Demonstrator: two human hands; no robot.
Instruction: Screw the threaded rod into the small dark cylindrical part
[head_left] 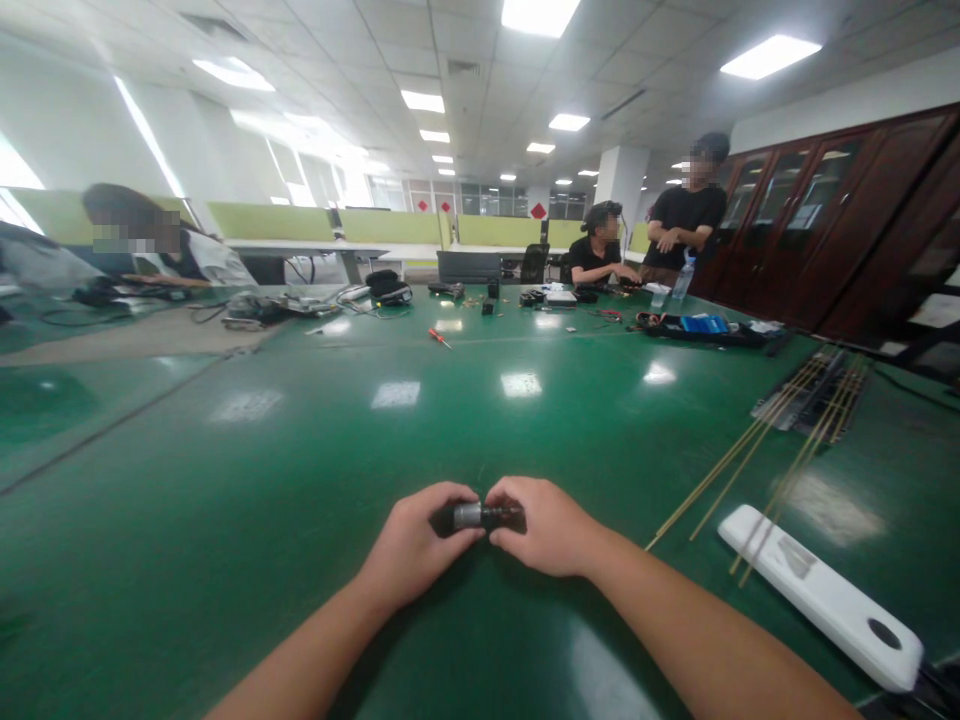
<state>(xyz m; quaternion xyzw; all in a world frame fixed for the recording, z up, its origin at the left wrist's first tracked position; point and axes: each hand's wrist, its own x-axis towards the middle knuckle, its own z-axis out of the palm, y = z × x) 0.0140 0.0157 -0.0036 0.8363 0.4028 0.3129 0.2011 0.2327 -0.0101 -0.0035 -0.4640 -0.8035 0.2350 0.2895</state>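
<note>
My left hand (416, 540) and my right hand (544, 525) meet low over the green table (315, 450), near its front edge. Both are closed around a small dark cylinder with a silver end (480, 516), held level between them. The left fingers grip the silver end and the right fingers grip the dark end. Most of the part is hidden by my fingers.
A white power strip (821, 598) lies at the right, with thin wooden sticks (757, 455) across it and a dark tray (814, 395) beyond. A red screwdriver (439, 338), tools and cables lie far back. Three people are at the far side.
</note>
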